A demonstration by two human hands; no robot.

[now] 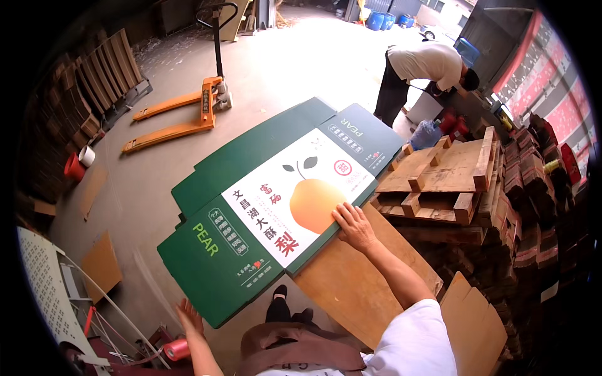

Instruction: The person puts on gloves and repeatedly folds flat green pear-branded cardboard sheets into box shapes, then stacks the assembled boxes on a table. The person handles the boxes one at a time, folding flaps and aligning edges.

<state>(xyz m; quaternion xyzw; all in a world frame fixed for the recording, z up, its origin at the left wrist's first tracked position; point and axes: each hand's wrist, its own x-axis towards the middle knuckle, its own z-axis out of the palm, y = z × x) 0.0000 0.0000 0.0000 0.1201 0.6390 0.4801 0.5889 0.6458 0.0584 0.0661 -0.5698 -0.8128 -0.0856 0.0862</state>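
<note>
A large flat green carton blank [207, 169] with a white panel and a printed yellow pear spans the middle of the view, set at a slant. My right hand [354, 227] lies palm down near its right edge, over the printed pear, fingers spread. Beside the blank's near left corner is my left hand [189, 318], its fingers stretched out along the edge; whether they touch it I cannot tell. Under the blank's right side is a brown wooden tabletop [370, 285], partly covered by the carton.
An orange pallet jack [207, 106] stands on the floor at the far left. Wooden pallets [439, 166] and bundled cardboard [533, 182] are stacked at right. Another person [420, 62] bends over at the back right. A perforated metal machine panel [53, 288] is near left.
</note>
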